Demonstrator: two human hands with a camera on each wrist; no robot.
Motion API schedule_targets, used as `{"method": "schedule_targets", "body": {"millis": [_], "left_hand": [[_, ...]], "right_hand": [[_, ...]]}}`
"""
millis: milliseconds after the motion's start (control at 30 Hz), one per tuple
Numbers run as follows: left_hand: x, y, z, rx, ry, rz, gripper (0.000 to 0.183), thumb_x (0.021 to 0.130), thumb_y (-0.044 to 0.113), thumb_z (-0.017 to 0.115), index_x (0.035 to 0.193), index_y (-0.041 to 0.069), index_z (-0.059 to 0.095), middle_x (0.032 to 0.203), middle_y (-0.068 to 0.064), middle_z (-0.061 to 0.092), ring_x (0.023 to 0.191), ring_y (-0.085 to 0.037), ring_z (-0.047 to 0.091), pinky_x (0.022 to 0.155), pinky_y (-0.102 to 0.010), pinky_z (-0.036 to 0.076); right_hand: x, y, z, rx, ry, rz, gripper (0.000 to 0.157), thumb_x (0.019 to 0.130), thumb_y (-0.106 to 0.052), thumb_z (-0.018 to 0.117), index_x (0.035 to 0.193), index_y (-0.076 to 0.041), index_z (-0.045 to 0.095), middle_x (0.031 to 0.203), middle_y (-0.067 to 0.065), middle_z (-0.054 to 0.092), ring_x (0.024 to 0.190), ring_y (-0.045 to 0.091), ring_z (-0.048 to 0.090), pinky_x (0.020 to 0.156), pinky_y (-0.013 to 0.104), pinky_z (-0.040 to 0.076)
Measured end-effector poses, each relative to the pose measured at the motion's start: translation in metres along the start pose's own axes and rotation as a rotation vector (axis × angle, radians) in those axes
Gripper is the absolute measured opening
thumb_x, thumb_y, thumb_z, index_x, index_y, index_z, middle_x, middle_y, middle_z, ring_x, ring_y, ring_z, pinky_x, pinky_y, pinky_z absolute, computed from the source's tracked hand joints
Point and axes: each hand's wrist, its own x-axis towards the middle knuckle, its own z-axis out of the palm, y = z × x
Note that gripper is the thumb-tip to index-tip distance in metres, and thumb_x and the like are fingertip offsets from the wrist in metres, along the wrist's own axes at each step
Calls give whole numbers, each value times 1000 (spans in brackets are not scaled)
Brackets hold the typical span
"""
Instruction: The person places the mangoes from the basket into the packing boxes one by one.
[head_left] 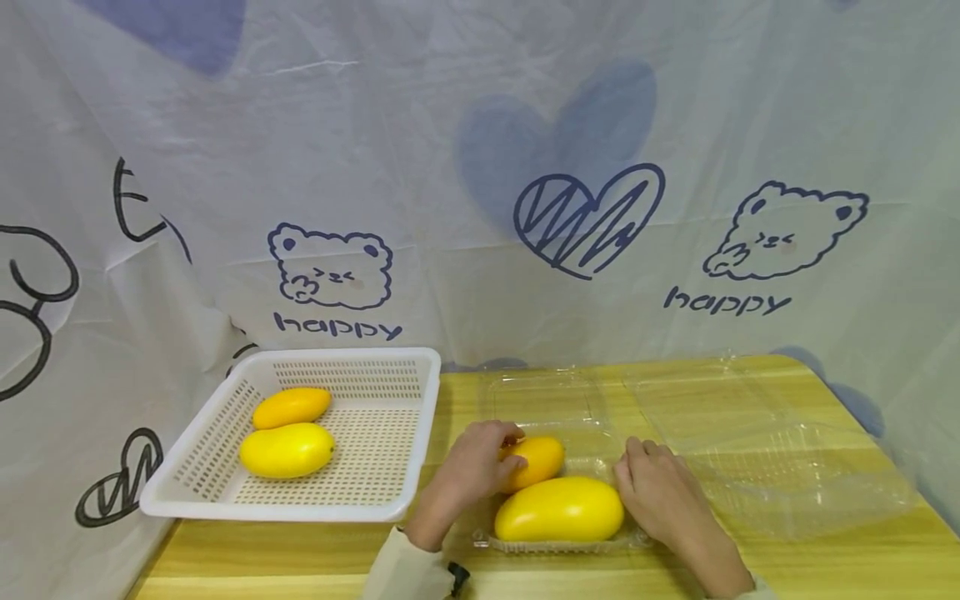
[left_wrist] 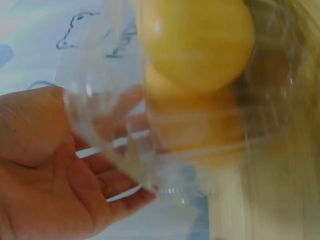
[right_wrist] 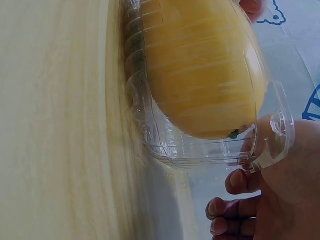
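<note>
A clear plastic clamshell box [head_left: 551, 547] stands on the table with its lid [head_left: 543, 398] folded back. Inside lie a large yellow mango [head_left: 559, 509] at the front and a smaller orange-yellow mango [head_left: 542, 460] behind it. My left hand [head_left: 480, 458] reaches over the box's left side, its thumb and fingers around the left end of the smaller mango. At the right side, my right hand [head_left: 660, 487] holds the box's rim with bent fingers. In the right wrist view, the rim corner [right_wrist: 275, 132] lies against this hand, and the large mango's stem end [right_wrist: 234, 134] faces it.
A white perforated basket [head_left: 427, 433] on the left contains two more mangoes, one orange-yellow [head_left: 292, 407] and one yellow [head_left: 287, 451]. Other clear plastic packaging [head_left: 787, 458] lies on the table's right side. A printed cloth [head_left: 465, 292] hangs behind the wooden table [head_left: 300, 562].
</note>
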Motion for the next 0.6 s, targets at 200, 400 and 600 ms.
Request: {"method": "schedule_targets", "body": {"millis": [200, 400, 600], "left_hand": [[4, -12, -3, -105, 154, 17, 16, 95, 4, 71, 109, -4, 73, 103, -15, 74, 94, -29, 70, 83, -42, 58], [7, -15, -1, -156, 340, 5, 23, 101, 11, 64, 118, -4, 70, 114, -20, 69, 104, -37, 65, 90, -50, 54], [9, -18, 6, -207, 374, -84, 35, 106, 16, 57, 134, -4, 60, 131, -26, 57, 121, -43, 56, 102, -58, 46]], "right_hand": [[0, 1, -1, 1, -13, 2, 20, 104, -15, 46, 89, -7, 57, 76, 5, 53, 76, 27, 56, 74, 49, 48], [0, 2, -1, -1, 2, -14, 20, 104, -14, 46, 89, -5, 58, 76, 6, 55, 76, 28, 57, 74, 50, 49], [0, 1, -2, -18, -11, -10, 21, 104, -14, 46, 88, -6, 57, 75, 6, 53, 74, 27, 55, 71, 47, 48]]}}
